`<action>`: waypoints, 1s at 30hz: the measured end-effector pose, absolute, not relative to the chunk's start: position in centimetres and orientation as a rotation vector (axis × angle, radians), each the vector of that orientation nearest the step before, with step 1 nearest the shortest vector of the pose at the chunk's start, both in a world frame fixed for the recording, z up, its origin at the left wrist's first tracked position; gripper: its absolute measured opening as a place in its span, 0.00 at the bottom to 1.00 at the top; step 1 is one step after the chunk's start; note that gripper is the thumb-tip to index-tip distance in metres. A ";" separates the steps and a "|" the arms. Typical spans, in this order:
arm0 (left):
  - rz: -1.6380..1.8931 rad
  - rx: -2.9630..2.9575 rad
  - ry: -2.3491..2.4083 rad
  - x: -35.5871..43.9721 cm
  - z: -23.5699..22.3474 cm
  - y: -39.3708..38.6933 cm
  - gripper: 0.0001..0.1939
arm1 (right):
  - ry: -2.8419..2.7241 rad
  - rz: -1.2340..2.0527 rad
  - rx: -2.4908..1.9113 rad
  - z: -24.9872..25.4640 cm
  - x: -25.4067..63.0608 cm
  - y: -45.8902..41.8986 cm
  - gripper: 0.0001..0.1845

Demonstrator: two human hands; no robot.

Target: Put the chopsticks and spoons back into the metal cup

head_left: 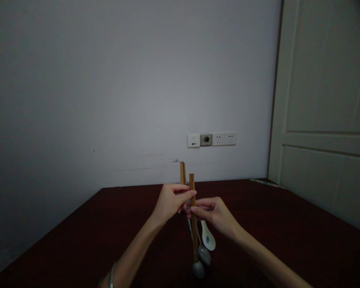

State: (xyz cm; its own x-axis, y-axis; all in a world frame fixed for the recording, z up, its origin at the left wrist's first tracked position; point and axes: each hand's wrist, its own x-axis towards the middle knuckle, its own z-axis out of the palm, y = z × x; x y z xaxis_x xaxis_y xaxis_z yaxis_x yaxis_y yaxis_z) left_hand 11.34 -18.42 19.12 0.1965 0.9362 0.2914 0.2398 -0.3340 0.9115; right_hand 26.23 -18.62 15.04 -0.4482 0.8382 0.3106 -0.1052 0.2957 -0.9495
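Observation:
My left hand [174, 200] pinches a pair of wooden chopsticks [194, 228] near their upper end. Lower down, the thumb and fingers of my right hand [211, 212] close on the same pair. The chopsticks stand nearly upright in view, their lower ends by the metal spoons. More wooden chopsticks [182, 173] show behind my left hand; their lower parts are hidden. Below my hands lie two metal spoons, one bowl [198, 269] nearer me and the other spoon [204, 255] just beyond it. A white spoon with a blue mark [208, 238] lies beside them, under my right hand.
The dark red-brown table [123, 236] reaches back to a pale wall [132, 88]. Wall sockets [224, 139] and a switch plate [206, 139] sit above its back edge. A light panelled door [327, 100] stands on the right. A thin flat strip [267, 183] lies at the table's back right.

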 end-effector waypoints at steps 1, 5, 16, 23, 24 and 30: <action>1.182 1.724 1.118 11.3 19.1 -18.4 0.17 | -1.648 1.310 -0.689 15.0 26.2 -18.6 0.21; 1.203 1.736 1.126 11.3 19.1 -18.3 0.16 | -1.649 1.319 -0.700 14.9 25.9 -18.7 0.21; 1.206 1.809 1.072 10.8 19.3 -18.6 0.17 | -1.700 0.825 -0.752 21.0 29.5 -18.4 0.19; 1.157 1.850 1.040 11.1 19.2 -18.9 0.16 | -1.757 0.539 -0.693 21.5 27.5 -18.0 0.15; 1.158 1.853 1.038 11.1 19.2 -18.9 0.16 | -1.754 0.524 -0.696 21.3 27.3 -17.9 0.14; 1.112 1.860 1.053 11.1 19.2 -18.8 0.16 | -1.772 0.514 -0.679 20.9 27.3 -17.7 0.12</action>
